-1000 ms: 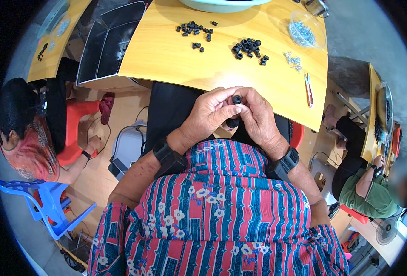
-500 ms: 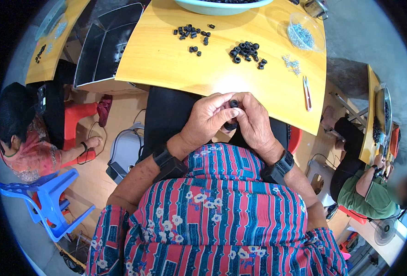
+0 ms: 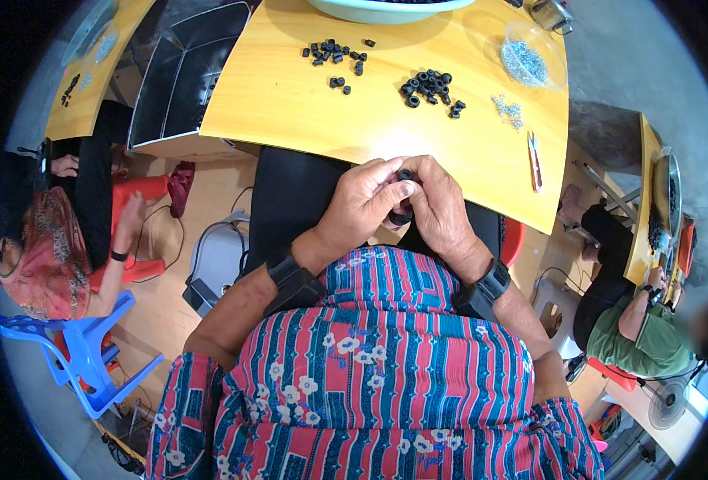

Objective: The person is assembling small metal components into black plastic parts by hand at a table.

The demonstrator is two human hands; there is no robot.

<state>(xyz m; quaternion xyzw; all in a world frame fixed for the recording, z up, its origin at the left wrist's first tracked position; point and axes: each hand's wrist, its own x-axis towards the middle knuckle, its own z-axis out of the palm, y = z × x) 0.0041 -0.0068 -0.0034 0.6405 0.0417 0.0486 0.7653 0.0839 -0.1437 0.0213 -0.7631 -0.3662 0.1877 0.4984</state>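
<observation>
Left hand (image 3: 358,206) and right hand (image 3: 440,204) curl fingers closed around a rounded black piece (image 3: 400,217) near the smooth yellow table (image 3: 298,116), its near edge bare.

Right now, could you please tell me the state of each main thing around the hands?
Left hand, closed on a black piece
Right hand, closed on the same piece
Black piece, held, partly hidden
Left black cluster, loose on the table
Right black cluster, loose there too
Snips, lying down, blades apparently apart
Clear bowl, holding silvery pieces
Black-lined box, open-topped
</observation>
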